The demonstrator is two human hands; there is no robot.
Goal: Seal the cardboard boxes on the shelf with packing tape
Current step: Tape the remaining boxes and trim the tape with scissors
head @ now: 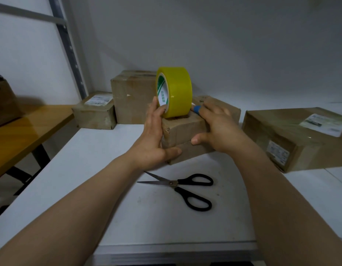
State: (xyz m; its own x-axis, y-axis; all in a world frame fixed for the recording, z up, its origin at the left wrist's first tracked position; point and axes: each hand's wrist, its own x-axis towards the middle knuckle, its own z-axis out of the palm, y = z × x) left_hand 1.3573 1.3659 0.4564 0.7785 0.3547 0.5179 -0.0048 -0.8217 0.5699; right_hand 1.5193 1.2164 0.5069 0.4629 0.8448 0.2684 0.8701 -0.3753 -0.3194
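Small box [185, 134] sits mid-shelf, clamped between both hands. Left hand [155, 137] wraps its 9 o'clock end: thumb laid across the front face, fingers reaching up to touch the side of the tape roll [176, 91]. Right hand [219, 127] covers the 3 o'clock end, thumb on the front seam, fingers curled over the top; one finger wears a blue wrap [197, 108].

Box is brown cardboard, scuffed, corners worn, with a horizontal seam across the front face. Long axis runs roughly 9 to 3, slightly skewed. Roll is yellow-tinted clear tape on a green-and-white printed core. It stands on edge on the box top, with the core opening facing about 8 o'clock and the axis running roughly 8 to 2.

Shelf [86, 169] is white. Scissors [180, 186] lie at 6 o'clock of the box, blades parted, tips toward 9, black handles toward 3. More boxes:
- tall box [131, 98] at 11
- labelled box [95, 114] at 10
- flat box [292, 139] at 3

Wooden desk [22, 129] stands off at 9.
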